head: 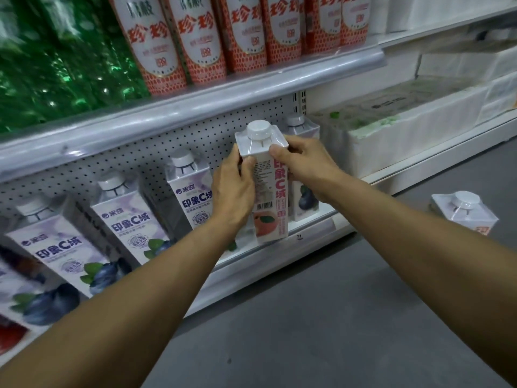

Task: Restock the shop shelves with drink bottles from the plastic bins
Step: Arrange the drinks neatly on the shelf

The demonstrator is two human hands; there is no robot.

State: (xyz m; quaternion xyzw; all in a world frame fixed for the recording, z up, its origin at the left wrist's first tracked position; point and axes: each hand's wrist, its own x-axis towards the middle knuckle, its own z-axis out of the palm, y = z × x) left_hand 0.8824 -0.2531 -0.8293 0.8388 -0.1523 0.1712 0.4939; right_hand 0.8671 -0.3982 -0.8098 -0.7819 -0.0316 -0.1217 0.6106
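A square white peach drink bottle [270, 189] with a white cap stands upright at the front edge of the lower shelf [313, 226]. My left hand [233, 191] grips its left side and my right hand [303, 161] grips its upper right corner. Purple blueberry bottles [193, 191] of the same shape line the shelf to the left, and one [303, 191] stands behind the held bottle. Another peach bottle [464, 212] stands on the floor at the right.
The upper shelf [195, 99] holds red-and-white bottles [195, 37] and green bottles [56, 57]. White wrapped packs [405, 130] fill the neighbouring shelf unit on the right. Grey floor [321, 317] spreads below. No plastic bin is in view.
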